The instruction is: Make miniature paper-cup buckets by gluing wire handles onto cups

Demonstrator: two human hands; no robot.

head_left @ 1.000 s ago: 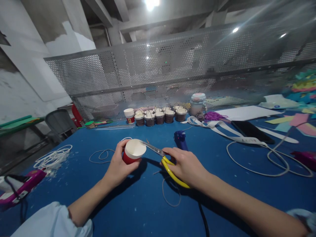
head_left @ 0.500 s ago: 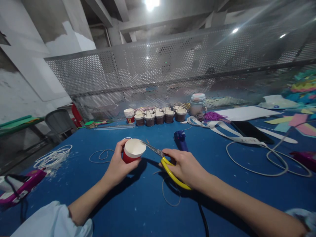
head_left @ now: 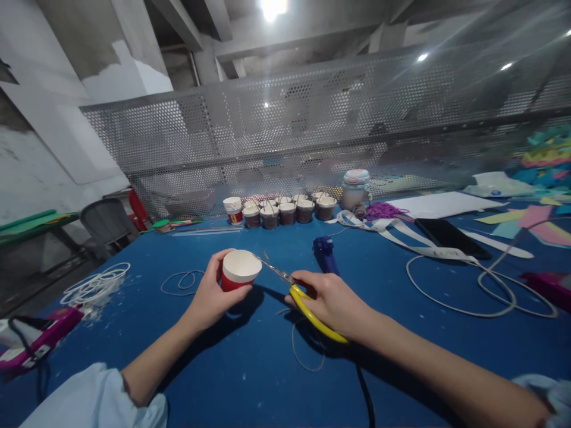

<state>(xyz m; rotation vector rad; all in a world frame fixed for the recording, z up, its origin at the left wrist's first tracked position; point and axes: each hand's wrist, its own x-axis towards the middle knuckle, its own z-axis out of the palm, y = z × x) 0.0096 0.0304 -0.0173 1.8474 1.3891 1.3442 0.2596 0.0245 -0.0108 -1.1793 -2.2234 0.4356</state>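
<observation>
A red and white paper cup (head_left: 241,267) is gripped around its side by my left hand (head_left: 215,295), its mouth facing up toward me. My right hand (head_left: 332,300) is closed on yellow-handled scissors (head_left: 307,306). Their metal blades point left, with the tips at the right side of the cup's rim; whether they cut into it I cannot tell. Beyond my right hand lies a blue glue gun (head_left: 325,254), partly hidden by that hand. A thin loop of grey cord (head_left: 307,362) rests on the table below the scissors.
Several cord-wrapped cups with handles (head_left: 288,213) stand at the back, beside a stack of paper cups (head_left: 232,210). A jar (head_left: 355,187), purple yarn (head_left: 386,210), a measuring tape (head_left: 414,239) and a black phone (head_left: 450,238) lie rightward. White cord (head_left: 96,284) is coiled at left.
The scissors' blade tips and the cup have shifted very slightly; the blades look a bit more closed. Both hands keep their holds. The view has moved a little.
</observation>
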